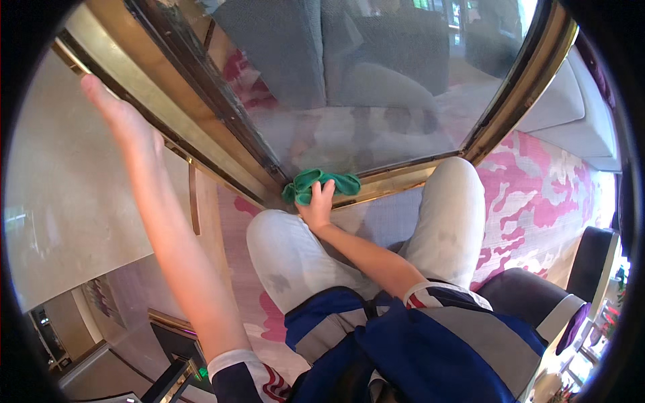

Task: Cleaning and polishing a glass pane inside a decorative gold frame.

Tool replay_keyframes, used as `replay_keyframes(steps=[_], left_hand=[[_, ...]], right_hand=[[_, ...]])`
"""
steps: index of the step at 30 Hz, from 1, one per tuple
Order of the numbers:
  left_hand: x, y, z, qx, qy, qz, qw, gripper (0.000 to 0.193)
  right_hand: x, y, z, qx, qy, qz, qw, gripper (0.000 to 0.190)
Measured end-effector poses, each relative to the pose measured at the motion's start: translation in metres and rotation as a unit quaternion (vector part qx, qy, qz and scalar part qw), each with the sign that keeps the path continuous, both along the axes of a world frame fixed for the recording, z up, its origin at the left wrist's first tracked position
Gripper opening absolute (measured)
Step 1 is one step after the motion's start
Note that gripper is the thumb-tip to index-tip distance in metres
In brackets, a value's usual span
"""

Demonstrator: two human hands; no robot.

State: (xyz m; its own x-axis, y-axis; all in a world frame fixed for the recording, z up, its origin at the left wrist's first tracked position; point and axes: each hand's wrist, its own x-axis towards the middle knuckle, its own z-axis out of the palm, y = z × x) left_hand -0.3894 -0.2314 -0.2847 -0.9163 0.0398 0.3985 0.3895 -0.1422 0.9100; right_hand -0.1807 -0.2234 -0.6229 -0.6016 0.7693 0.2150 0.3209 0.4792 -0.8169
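Observation:
My right hand [317, 204] presses a bunched green cloth [322, 185] into the lower left corner of a glass pane's frame. The large glass pane [352, 126] rises before me in a gold-coloured metal frame [393, 180] with a dark, worn inner edge. It shows reflections and looks hazy. My left hand [118, 113] is stretched out to the far left, against the edge of a gold-toned frame beside a pale panel [75, 176]. I see nothing held in it; its fingers are partly hidden by the angle.
My two bent knees flank the lower frame. A pink and white patterned carpet [529, 201] covers the floor. Pale sofa seating [554, 95] stands at the upper right, a dark upholstered chair [524, 297] at the lower right. A dark framed object [176, 342] is at the lower left.

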Motion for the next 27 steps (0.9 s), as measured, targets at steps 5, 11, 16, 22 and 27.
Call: replay_keyframes(steps=[5,11,16,22,27], left_hand=[[0.001,0.001,0.002,0.036,-0.006,-0.015,0.999,0.078],[0.008,-0.005,0.006,-0.001,-0.063,-0.035,0.997,0.079],[0.007,-0.007,0.004,-0.003,-0.055,0.022,0.998,0.074],[0.002,-0.012,-0.006,0.0,-0.054,0.014,0.998,0.063],[0.001,-0.01,-0.01,0.005,-0.038,0.038,0.999,0.06]], right_hand=[[-0.02,0.019,0.064,0.039,0.134,0.078,0.987,0.043],[-0.066,0.068,0.184,0.154,0.231,0.071,0.958,0.052],[-0.096,0.116,0.284,0.34,0.223,0.195,0.893,0.055],[-0.11,0.206,0.391,0.456,0.218,0.183,0.843,0.06],[-0.093,0.334,0.446,0.231,0.358,-0.06,0.903,0.062]])
